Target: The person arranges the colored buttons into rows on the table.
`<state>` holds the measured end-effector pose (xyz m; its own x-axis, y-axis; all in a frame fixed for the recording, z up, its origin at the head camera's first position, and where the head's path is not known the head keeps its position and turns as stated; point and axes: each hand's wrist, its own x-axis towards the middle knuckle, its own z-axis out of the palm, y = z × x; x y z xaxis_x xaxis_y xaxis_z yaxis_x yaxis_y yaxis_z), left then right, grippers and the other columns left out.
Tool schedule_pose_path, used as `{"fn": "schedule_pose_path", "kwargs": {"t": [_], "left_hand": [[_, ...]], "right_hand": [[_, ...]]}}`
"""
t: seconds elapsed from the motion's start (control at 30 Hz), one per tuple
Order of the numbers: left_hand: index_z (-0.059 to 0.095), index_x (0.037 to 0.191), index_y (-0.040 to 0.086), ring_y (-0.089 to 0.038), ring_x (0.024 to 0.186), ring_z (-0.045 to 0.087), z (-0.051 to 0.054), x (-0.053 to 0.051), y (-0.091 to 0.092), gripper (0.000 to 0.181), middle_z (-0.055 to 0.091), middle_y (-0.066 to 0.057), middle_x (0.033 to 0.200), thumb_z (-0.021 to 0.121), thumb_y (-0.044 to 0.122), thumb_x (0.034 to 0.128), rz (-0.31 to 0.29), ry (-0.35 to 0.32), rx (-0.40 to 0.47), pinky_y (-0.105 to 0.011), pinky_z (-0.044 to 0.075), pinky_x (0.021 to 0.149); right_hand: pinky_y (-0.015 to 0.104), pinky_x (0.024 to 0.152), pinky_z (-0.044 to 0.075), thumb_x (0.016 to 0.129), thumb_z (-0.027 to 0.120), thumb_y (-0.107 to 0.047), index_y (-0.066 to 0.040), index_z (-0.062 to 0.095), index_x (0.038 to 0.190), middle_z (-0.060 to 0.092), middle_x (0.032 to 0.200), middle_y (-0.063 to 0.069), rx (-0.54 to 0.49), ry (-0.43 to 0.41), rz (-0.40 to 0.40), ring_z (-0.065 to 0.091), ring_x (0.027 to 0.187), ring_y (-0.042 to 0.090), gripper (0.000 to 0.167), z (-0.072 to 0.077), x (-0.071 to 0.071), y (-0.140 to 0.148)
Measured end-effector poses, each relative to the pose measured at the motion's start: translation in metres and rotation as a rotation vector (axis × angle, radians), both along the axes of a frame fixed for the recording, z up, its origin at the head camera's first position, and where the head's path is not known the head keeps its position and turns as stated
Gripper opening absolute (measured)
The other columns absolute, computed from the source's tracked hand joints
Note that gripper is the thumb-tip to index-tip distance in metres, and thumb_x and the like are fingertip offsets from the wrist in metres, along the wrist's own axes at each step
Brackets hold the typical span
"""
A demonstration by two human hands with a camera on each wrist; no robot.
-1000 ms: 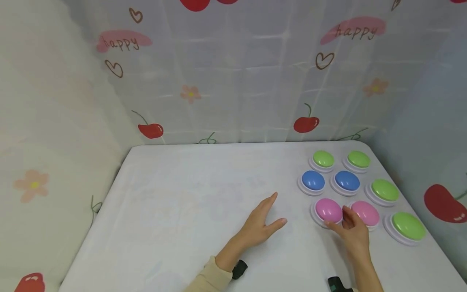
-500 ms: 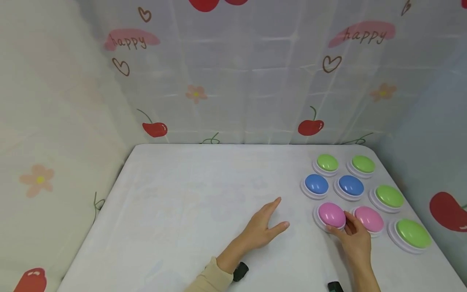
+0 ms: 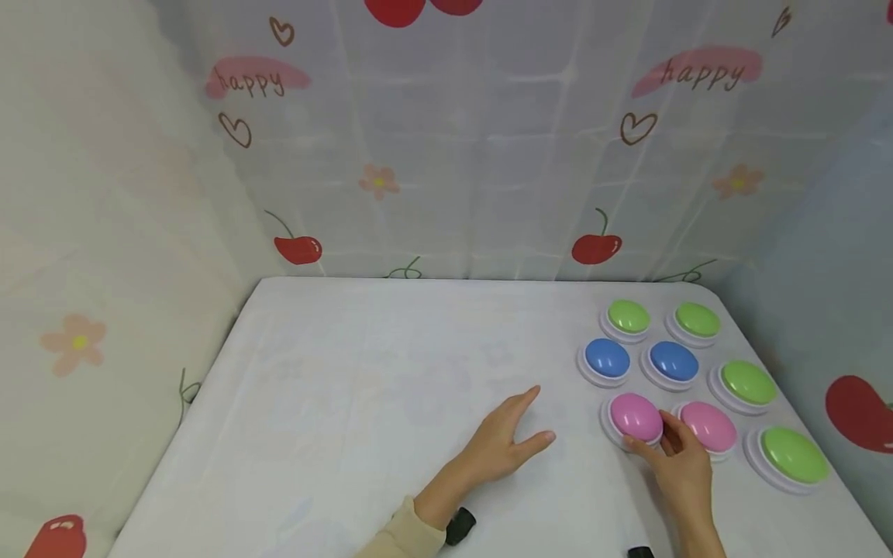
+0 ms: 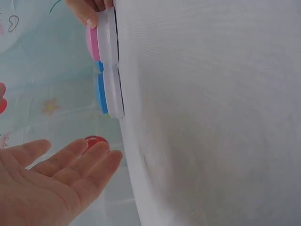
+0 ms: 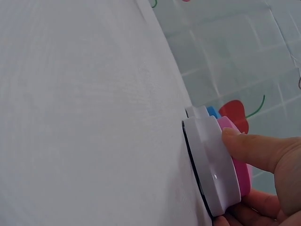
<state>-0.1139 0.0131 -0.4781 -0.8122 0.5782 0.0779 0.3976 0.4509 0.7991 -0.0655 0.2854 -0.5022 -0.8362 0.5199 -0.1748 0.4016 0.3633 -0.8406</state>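
Near the right side of the table, my right hand (image 3: 682, 473) pinches the left pink push button (image 3: 636, 417), which has a domed top and a white base. In the right wrist view my thumb (image 5: 249, 146) lies against the pink top and upper rim, while the other fingers (image 5: 256, 209) curl round the far side of the white base (image 5: 211, 165). A second pink push button (image 3: 708, 426) sits just beyond those fingers. My left hand (image 3: 491, 449) hovers over the table to the left, fingers extended and thumb apart, holding nothing; its palm (image 4: 40, 193) shows in the left wrist view.
Two blue push buttons (image 3: 607, 358) stand behind the pink ones. Several green push buttons (image 3: 794, 455) line the back and right edge. A white cloth covers the table (image 3: 335, 403). Printed curtains (image 3: 474, 155) enclose the back and sides.
The head view has shifted a little, so the buttons and table appear slightly lower and further right. Both hands keep the same pose; the right still holds the pink button.
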Motion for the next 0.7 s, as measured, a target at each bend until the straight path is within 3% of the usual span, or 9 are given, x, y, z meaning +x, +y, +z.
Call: {"fn": "schedule_pose_path", "kwargs": {"t": [0.17,0.4,0.57,0.7], "left_hand": [[0.029,0.154,0.012,-0.023,0.142,0.039,-0.002,0.001,-0.001,0.07,0.039,-0.006,0.155,0.049,0.049,0.0981,-0.006,0.0,-0.006,-0.041,0.036,0.116],[0.031,0.153,0.012,-0.022,0.141,0.04,-0.003,0.001,-0.001,0.07,0.041,-0.006,0.153,0.051,0.049,0.0979,-0.009,-0.025,-0.01,-0.039,0.037,0.115],[0.036,0.151,0.013,-0.02,0.139,0.043,-0.004,-0.001,0.0,0.066,0.045,-0.004,0.15,0.058,0.043,0.0966,0.003,-0.019,-0.015,-0.037,0.039,0.114],[0.043,0.147,0.015,-0.02,0.136,0.046,-0.002,-0.007,-0.002,0.062,0.049,-0.003,0.147,0.064,0.037,0.0938,0.053,-0.006,0.017,-0.035,0.041,0.112]], "right_hand": [[0.034,0.106,0.035,0.081,0.081,-0.025,-0.004,0.034,0.151,0.04,0.15,0.026,0.035,-0.031,-0.017,0.04,0.137,0.041,0.086,-0.004,0.0,-0.002],[0.026,0.101,0.04,0.079,0.083,-0.03,-0.007,0.041,0.148,0.047,0.145,0.025,0.049,-0.041,-0.064,0.047,0.133,0.039,0.084,-0.003,0.003,-0.003],[0.018,0.094,0.046,0.078,0.083,-0.03,-0.01,0.042,0.148,0.048,0.146,0.021,0.039,-0.04,-0.054,0.05,0.131,0.038,0.083,0.012,0.003,-0.01],[0.013,0.09,0.046,0.076,0.085,-0.03,-0.012,0.044,0.147,0.048,0.147,0.017,0.009,0.007,0.029,0.05,0.131,0.036,0.083,0.028,-0.004,-0.027]]}}
